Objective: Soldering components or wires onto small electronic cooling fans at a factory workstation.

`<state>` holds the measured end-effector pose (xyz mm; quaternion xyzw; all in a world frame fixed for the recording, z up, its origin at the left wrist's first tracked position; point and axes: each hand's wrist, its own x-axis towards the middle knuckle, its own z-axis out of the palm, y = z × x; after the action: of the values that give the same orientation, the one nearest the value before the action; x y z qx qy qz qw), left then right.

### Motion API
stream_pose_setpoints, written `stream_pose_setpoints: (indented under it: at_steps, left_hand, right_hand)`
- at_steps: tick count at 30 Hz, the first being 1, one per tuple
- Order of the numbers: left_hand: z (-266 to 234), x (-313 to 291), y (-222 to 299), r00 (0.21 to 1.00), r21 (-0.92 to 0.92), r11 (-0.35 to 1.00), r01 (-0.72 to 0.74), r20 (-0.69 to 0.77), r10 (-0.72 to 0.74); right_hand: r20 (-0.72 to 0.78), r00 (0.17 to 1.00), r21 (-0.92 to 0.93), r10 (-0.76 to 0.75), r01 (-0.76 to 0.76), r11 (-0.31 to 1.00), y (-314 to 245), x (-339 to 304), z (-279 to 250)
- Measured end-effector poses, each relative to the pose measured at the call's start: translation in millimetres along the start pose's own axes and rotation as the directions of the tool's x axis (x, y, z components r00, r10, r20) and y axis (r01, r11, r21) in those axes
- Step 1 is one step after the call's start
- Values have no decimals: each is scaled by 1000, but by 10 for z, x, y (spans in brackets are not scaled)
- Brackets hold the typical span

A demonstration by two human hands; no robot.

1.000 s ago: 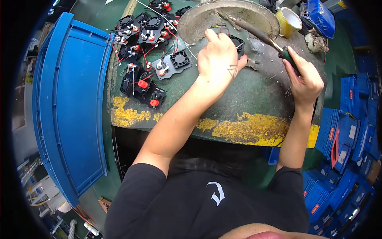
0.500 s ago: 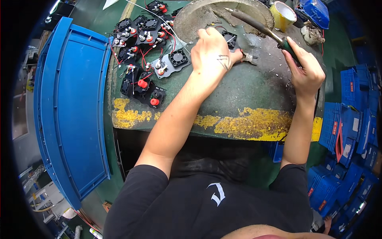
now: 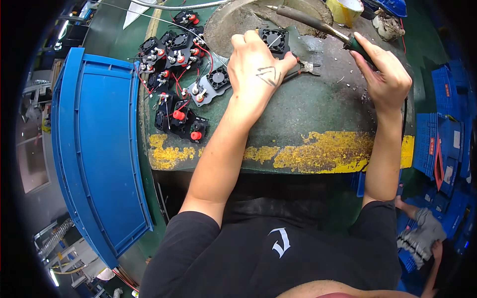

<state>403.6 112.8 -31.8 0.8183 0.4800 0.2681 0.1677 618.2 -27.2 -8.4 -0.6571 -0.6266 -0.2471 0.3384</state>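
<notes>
My right hand (image 3: 382,74) grips a soldering iron (image 3: 318,25) by its dark green handle, the metal tip pointing left over a round, worn stone-like dish (image 3: 218,25). My left hand (image 3: 256,72) is closed at the edge of a black panel carrying a small square cooling fan (image 3: 274,40); its fingertips are hidden behind the hand. Pliers (image 3: 309,68) lie on the bench beside the left thumb, their handles partly under that hand. Left of it sits a grey-black panel with a fan (image 3: 217,78) and metal terminals.
Several similar fan panels with red and black terminals (image 3: 179,42) are heaped on the green bench (image 3: 318,109) at left. A yellow tub (image 3: 345,11) stands behind the iron. A large blue crate (image 3: 102,149) flanks the bench; blue baskets (image 3: 432,144) and another person (image 3: 422,233) are at right.
More of the fan panel at my left hand now shows beyond the fingers. The view has shifted slightly, and another person shows more at lower right. My right hand keeps the soldering iron.
</notes>
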Motion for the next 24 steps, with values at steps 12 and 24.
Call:
stream_pose_setpoints:
  at_steps: [12,24]
  left_hand:
    - [40,60,-73,980,5,1000,27,198,-27]
    - [-18,4,19,988,0,1000,5,153,-5]
  right_hand:
    - [16,999,-16,-28,28,999,-30,-5,2]
    - [6,999,-31,-53,53,998,-30,20,-23]
